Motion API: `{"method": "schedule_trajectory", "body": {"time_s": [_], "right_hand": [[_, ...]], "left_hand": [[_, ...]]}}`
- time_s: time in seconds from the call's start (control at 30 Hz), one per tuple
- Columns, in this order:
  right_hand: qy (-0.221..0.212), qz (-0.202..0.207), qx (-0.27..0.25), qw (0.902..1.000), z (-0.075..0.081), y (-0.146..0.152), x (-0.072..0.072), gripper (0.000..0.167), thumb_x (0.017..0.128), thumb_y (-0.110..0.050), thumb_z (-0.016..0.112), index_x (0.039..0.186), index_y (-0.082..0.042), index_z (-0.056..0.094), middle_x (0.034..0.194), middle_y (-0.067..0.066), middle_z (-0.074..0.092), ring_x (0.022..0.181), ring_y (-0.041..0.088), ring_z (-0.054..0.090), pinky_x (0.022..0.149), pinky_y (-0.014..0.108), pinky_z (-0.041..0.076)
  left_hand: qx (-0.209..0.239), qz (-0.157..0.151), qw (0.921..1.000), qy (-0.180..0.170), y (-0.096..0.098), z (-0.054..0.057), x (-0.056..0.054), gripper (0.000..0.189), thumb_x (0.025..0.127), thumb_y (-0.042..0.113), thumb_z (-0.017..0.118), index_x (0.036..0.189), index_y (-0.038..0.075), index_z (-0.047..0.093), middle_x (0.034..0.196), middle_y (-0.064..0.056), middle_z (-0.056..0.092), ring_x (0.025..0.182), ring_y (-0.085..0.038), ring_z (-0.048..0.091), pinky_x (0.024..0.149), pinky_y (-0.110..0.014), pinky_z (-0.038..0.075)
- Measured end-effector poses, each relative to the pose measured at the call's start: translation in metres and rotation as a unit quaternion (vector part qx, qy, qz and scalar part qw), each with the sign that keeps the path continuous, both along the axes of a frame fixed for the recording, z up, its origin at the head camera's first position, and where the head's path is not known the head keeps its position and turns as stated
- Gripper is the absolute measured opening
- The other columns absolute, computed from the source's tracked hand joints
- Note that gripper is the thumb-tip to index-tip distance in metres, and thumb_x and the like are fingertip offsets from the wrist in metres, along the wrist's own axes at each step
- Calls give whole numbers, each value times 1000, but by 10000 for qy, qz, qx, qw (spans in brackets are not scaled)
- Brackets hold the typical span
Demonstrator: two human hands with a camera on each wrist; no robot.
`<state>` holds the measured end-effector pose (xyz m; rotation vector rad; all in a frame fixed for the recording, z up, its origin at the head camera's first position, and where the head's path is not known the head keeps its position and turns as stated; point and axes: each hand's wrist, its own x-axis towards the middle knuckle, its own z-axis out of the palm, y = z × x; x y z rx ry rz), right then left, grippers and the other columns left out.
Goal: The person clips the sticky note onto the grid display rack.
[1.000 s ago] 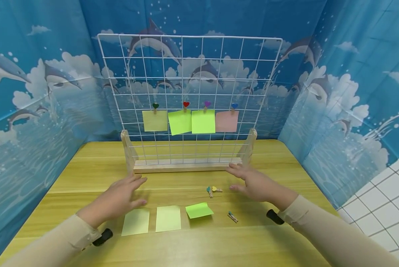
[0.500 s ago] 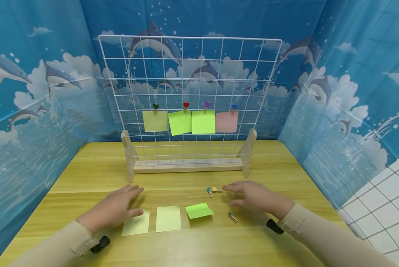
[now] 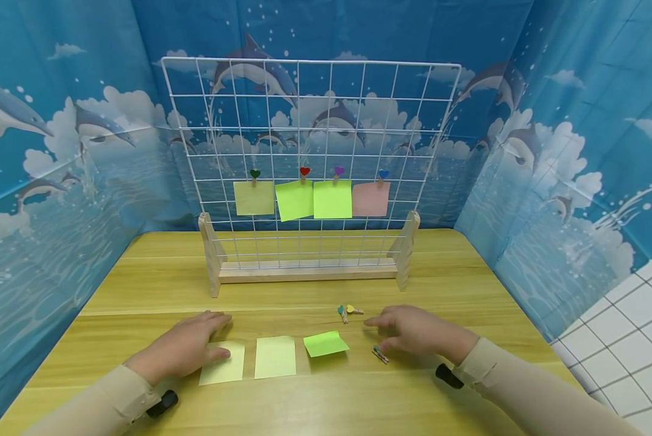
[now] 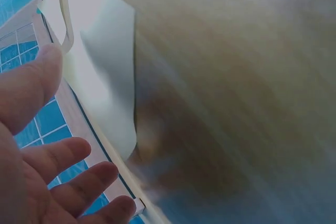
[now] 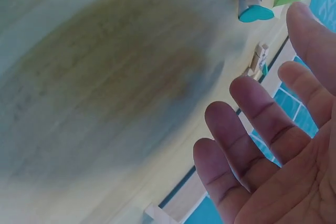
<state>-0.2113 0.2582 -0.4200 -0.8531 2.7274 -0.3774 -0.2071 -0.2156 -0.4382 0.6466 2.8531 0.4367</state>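
Observation:
My left hand [image 3: 179, 346] is low over the table, fingers relaxed, its thumb overlapping the left pale yellow sticky note [image 3: 229, 368]. In the left wrist view the fingers are spread and hold nothing. A second pale yellow note [image 3: 275, 357] and a bright green note [image 3: 326, 344] with a raised edge lie to its right. My right hand [image 3: 421, 330] is palm down, its thumb close above a small wooden clothespin [image 3: 380, 355] with a teal heart [image 5: 256, 14]. Between its fingers nothing shows in the right wrist view. Two more heart clothespins, one teal [image 3: 343, 313], one yellow [image 3: 355, 309], lie left of its fingertips.
A white wire grid [image 3: 330, 130] stands in a wooden base [image 3: 306, 275] at the back of the table [image 3: 326, 406]. On it hang yellow, green and pink notes [image 3: 371, 198], held by heart clothespins. A dolphin-print curtain [image 3: 86, 181] encloses the table.
Both hands have come back from near the grid's base and lowered toward the table, the left over the left note, the right beside the near clothespin. Notes and clothespins have not moved.

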Motion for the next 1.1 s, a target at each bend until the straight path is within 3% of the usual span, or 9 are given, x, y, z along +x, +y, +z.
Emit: {"method": "schedule_trajectory", "body": {"time_s": [0.17,0.4,0.67,1.1], "right_hand": [[-167,76,-116,9998,-2,1,1,51,94,-35,80,141,-17,69,121,-1,73,104,12,66,95,42,59],[-495,88,-309,9983,-6,0,1,45,93,-31,81,136,-18,73,93,-15,64,78,1,52,71,24,49],[-539,101,-266,9981,-8,0,3,38,92,-28,82,129,-18,77,86,-17,61,75,0,50,69,23,47],[-443,239,-150,9986,-10,-1,2,31,93,-24,81,124,-18,80,88,-17,64,74,-2,49,69,22,47]], "left_hand": [[-36,-11,10000,-85,-2,-2,-1,74,95,45,77,151,3,54,157,-19,52,146,-47,48,117,-63,41],[-138,-21,9997,-200,-4,-4,-2,74,94,46,78,149,2,56,157,-21,51,144,-45,50,116,-62,43],[-280,-71,9995,-126,-3,-5,-2,70,93,43,80,144,0,61,154,-22,54,140,-45,54,114,-60,45],[-365,-157,9991,176,-4,-6,-2,64,91,44,82,136,2,67,142,-17,62,132,-40,59,111,-59,48]]}}
